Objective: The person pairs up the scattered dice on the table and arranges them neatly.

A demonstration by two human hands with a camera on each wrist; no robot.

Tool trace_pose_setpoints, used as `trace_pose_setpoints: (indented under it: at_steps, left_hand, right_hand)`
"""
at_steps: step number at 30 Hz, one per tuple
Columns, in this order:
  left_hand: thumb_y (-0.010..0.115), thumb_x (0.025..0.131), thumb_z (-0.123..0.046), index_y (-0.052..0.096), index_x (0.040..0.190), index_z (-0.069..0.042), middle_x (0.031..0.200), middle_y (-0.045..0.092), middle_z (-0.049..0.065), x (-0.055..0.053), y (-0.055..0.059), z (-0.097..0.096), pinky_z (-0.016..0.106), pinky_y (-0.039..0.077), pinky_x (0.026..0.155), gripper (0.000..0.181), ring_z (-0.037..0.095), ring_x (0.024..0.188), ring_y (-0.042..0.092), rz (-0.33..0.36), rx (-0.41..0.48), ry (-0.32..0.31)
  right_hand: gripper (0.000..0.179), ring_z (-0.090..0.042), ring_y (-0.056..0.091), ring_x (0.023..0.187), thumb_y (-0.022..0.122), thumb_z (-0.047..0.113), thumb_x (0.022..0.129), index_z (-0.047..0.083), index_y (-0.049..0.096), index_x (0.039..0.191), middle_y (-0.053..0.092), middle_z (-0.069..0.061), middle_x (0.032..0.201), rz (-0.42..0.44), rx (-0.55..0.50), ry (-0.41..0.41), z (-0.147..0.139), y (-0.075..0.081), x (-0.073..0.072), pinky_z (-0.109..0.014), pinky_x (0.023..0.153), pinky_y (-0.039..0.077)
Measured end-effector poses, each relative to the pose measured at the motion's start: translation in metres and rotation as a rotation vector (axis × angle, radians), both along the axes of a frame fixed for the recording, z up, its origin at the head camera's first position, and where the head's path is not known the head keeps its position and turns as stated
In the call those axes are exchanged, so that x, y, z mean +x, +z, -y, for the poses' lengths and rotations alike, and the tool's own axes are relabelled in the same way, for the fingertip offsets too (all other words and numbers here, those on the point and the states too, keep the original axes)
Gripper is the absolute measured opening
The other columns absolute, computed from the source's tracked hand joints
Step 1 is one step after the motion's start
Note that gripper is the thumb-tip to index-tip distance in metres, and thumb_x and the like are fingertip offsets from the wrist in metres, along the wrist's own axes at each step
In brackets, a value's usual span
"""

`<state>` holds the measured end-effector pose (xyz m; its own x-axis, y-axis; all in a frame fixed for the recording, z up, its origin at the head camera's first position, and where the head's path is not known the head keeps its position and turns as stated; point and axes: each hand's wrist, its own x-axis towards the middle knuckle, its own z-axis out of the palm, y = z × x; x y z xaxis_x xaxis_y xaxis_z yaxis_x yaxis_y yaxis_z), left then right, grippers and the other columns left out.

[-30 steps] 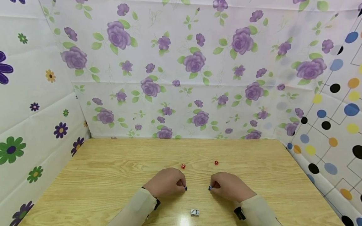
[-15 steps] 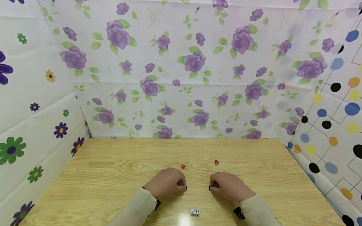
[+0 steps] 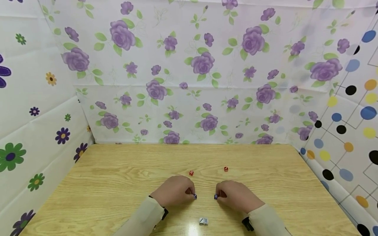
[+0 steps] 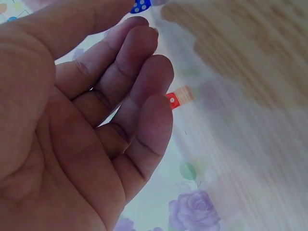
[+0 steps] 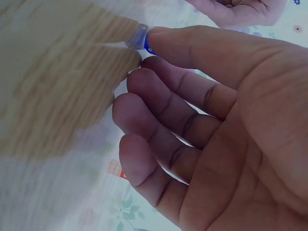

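In the head view, my left hand [image 3: 174, 191] pinches a blue die [image 3: 195, 196] between thumb and finger, low at the tabletop. Facing it across a short gap, my right hand [image 3: 238, 196] pinches a second blue die [image 3: 216, 196]. The left wrist view catches the left blue die [image 4: 141, 6] at its top edge, with the other fingers curved below. Part of the right blue die [image 5: 149, 48] shows by the thumb tip in the right wrist view. Two white dice [image 3: 203, 221] sit side by side, touching, nearer the person.
Beyond the hands lie two separate red dice, one at left [image 3: 191, 173] and one at right [image 3: 225, 169]. The wooden table [image 3: 133, 160] ends at a floral cloth wall [image 3: 183, 108]. Patterned cloths also flank both sides.
My right hand has shifted a little left with its blue die, narrowing the gap between the two blue dice. The left hand has barely moved. The red and white dice keep their places.
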<state>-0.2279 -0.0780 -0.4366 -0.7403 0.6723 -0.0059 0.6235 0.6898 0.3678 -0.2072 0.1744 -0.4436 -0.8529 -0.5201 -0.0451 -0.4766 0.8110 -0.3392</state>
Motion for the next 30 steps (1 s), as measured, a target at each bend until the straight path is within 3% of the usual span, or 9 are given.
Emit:
trace_pose_setpoints:
  at_steps: [4,10,17,30]
  left_hand:
    - [0.068,0.086,-0.025,0.071,0.083,-0.029,0.077,0.059,-0.022,-0.002,-0.001,0.007,0.022,0.048,0.069,0.006,-0.005,0.07,0.054,0.009,0.022,0.02]
    - [0.064,0.087,-0.019,0.068,0.078,-0.028,0.073,0.057,-0.02,-0.004,0.003,0.014,0.022,0.046,0.065,0.013,-0.002,0.063,0.052,-0.03,0.025,0.045]
    - [0.07,0.085,-0.027,0.07,0.081,-0.026,0.074,0.059,-0.02,-0.003,0.003,0.008,0.023,0.048,0.068,0.004,-0.004,0.067,0.053,-0.015,0.03,0.023]
    - [0.072,0.083,-0.031,0.067,0.075,-0.03,0.069,0.056,-0.021,-0.001,-0.002,0.001,0.021,0.046,0.064,0.01,-0.003,0.062,0.051,0.011,0.001,0.028]
  right_hand:
    - [0.007,0.0,0.047,0.061,0.07,0.027,0.086,0.025,0.063,0.086,0.052,0.019,0.071,-0.012,0.008,-0.006,-0.001,0.003,0.001,-0.024,0.056,0.041]
    - [0.005,0.001,0.048,0.061,0.069,0.025,0.086,0.025,0.065,0.086,0.054,0.019,0.073,-0.029,0.001,-0.009,-0.002,0.007,0.001,-0.025,0.057,0.043]
    - [0.004,0.002,0.049,0.064,0.07,0.025,0.086,0.024,0.066,0.087,0.055,0.019,0.075,0.0,-0.009,0.011,0.001,0.007,-0.001,-0.024,0.059,0.044]
    - [0.005,0.002,0.049,0.065,0.069,0.028,0.087,0.027,0.064,0.085,0.055,0.02,0.076,0.005,0.017,0.015,0.001,0.0,-0.002,-0.025,0.058,0.043]
